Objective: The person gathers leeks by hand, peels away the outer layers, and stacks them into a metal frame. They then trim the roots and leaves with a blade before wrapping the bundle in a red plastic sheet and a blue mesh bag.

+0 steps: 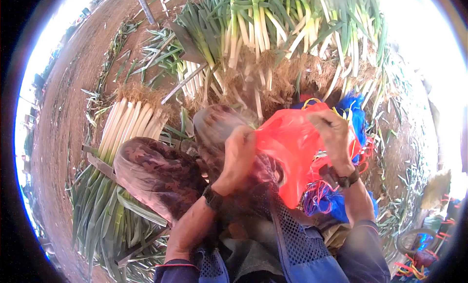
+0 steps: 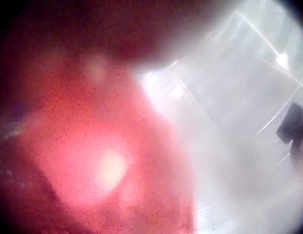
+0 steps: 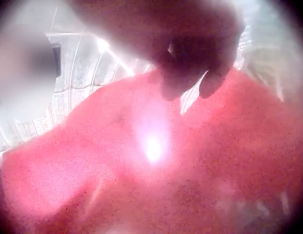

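A thin red plastic bag [image 1: 290,151] is stretched between two hands in front of the person's lap. My left hand [image 1: 241,154] pinches its left edge. At the upper right side, my right hand [image 1: 333,137] grips the bag with curled fingers. The bag [image 2: 156,161] fills much of the left wrist view, blurred and lit through. In the right wrist view the dark right hand [image 3: 200,48] bends its fingers onto the bag's edge. Blue plastic material with coloured ties [image 1: 324,200] shows below and behind the bag.
Many leeks [image 1: 258,25] lie across the top, roots toward the person. Another leek bundle [image 1: 129,120] lies at the left beside the camouflage-clad knee [image 1: 156,171]. A metal bar [image 1: 183,83] slants near the piled leeks. Loose leaves litter the brown ground [image 1: 68,117].
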{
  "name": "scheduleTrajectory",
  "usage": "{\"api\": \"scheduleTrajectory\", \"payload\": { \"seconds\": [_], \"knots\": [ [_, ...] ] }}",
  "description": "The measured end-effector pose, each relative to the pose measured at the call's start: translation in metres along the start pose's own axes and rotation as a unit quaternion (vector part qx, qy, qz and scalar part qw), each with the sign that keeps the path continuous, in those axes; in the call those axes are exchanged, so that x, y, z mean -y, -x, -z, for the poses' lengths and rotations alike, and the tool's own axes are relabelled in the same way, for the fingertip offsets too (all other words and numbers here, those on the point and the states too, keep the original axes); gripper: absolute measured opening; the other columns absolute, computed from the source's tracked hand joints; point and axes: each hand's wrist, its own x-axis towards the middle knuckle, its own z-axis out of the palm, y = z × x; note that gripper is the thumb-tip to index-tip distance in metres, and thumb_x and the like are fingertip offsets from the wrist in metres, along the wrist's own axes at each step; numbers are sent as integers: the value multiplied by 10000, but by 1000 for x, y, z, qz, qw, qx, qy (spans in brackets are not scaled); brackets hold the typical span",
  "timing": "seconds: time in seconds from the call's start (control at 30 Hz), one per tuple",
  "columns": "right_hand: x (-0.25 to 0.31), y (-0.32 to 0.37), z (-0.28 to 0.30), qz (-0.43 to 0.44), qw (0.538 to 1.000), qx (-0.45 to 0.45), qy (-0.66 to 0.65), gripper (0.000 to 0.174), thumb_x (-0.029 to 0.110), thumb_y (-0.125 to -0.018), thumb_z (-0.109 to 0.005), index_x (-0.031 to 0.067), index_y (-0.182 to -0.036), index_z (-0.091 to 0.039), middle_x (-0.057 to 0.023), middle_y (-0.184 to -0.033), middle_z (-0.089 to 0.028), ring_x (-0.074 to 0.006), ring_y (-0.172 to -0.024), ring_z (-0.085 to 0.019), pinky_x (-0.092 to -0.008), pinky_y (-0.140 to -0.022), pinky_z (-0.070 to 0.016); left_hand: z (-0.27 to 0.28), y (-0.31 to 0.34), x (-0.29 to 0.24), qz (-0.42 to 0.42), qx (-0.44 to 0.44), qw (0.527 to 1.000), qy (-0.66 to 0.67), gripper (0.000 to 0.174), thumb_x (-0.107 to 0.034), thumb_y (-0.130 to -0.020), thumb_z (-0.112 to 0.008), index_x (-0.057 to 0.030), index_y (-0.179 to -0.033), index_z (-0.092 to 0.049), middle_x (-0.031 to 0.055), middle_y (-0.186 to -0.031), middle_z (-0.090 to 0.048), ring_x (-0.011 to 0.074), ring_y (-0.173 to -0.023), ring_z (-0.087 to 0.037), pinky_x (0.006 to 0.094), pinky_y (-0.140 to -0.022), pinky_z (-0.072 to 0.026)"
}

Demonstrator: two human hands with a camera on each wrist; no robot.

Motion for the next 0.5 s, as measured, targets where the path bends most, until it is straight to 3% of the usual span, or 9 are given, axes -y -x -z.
{"api": "scheduleTrajectory", "payload": {
  "seconds": [0.13,0.2,0.23,0.3,0.37,0.43,0.47,0.5],
  "knots": [
    [37,-12,25,77,984,-156,36,117,118,-894,-729,2,-903,-720,51,-719,-588,-21,-663,-483,-195,-587,-393,0,-5,22,65,4,998,-14,176,-151,-912,-633,24,-932,-632,94,-781,-633,147,-721,-572,313,-668,-480],
    [45,-13,34,80,983,-166,2,111,108,-889,-732,0,-916,-722,52,-733,-603,-22,-670,-491,-192,-593,-398,-7,-6,33,43,-1,992,-120,163,-148,-901,-560,4,-856,-600,225,-878,-623,432,-861,-604,481,-737,-479],
    [49,-13,37,83,980,-176,-32,109,97,-884,-736,-1,-928,-724,53,-747,-618,-23,-678,-499,-190,-600,-402,-9,-7,34,41,-2,992,-120,163,-148,-901,-560,4,-856,-600,225,-878,-623,432,-861,-604,481,-737,-479],
    [61,-13,31,99,978,-181,-36,115,97,-881,-736,-5,-934,-729,48,-752,-633,-22,-674,-499,-193,-599,-404,-12,-7,38,-62,36,965,-253,161,-149,-891,-616,10,-909,-604,167,-827,-639,359,-790,-633,405,-713,-499],
    [71,-10,25,100,989,-97,52,106,99,-875,-735,3,-921,-736,27,-719,-643,-17,-648,-501,-205,-579,-405,2,0,-6,-71,32,965,-251,138,-113,-895,-601,3,-969,-607,159,-852,-624,398,-839,-619,429,-727,-504],
    [70,-6,15,91,990,-78,69,103,101,-873,-734,6,-912,-735,12,-701,-644,-18,-637,-506,-211,-575,-411,13,5,-49,-90,-84,980,-159,162,-97,-881,-623,-5,-1013,-610,153,-898,-630,388,-861,-626,426,-748,-508],
    [68,-5,10,85,991,-55,85,100,104,-871,-733,9,-903,-734,-3,-684,-645,-18,-626,-511,-216,-570,-416,18,2,-53,-241,-149,945,-165,176,-74,-863,-646,-6,-1023,-615,162,-977,-644,365,-880,-645,423,-763,-521],
    [65,-5,6,87,991,-53,83,100,104,-871,-733,9,-903,-734,-3,-684,-645,-18,-626,-511,-216,-570,-416,23,5,-58,-240,-150,944,-167,176,-74,-863,-646,-6,-1023,-615,162,-977,-644,365,-880,-645,423,-763,-521]
  ]
}}
